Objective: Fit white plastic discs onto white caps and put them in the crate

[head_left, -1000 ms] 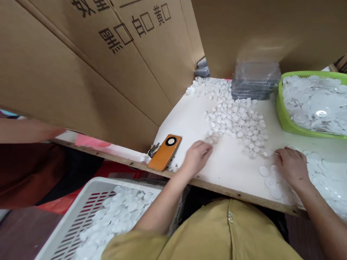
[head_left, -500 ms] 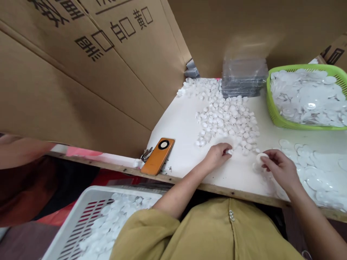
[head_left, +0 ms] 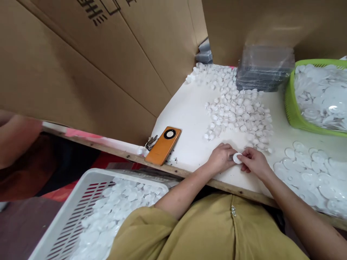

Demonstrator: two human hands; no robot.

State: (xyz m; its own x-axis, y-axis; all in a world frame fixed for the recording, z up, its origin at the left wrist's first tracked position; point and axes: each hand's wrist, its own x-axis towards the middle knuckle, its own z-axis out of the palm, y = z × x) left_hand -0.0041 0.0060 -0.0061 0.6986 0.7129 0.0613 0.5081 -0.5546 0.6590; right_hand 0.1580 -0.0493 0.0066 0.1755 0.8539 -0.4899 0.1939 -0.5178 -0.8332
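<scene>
My right hand [head_left: 254, 161] pinches a flat white plastic disc [head_left: 237, 158] between thumb and fingers. My left hand [head_left: 221, 158] meets it at the disc's left side, fingers closed. The small white cap-like piece it gripped half a second ago is now mostly hidden by the fingers and the disc. Just beyond both hands lies a spread pile of small white cap-like pieces [head_left: 240, 112]. To the right of my right hand, thin translucent white discs [head_left: 311, 169] lie loosely on the white tabletop [head_left: 187, 108].
An orange phone [head_left: 162, 146] lies by keys [head_left: 151, 142] near the wooden edge. A green basket [head_left: 294, 115] of discs and plastic-wrapped grey stack [head_left: 264, 68] stand behind. Cardboard [head_left: 108, 72] walls the left. Below sits a white basket [head_left: 73, 213] of white pieces; another person's arm [head_left: 18, 141] shows left.
My right hand has brought the disc leftward, up against my left hand. My view has turned somewhat, so the tabletop things appear shifted right and up.
</scene>
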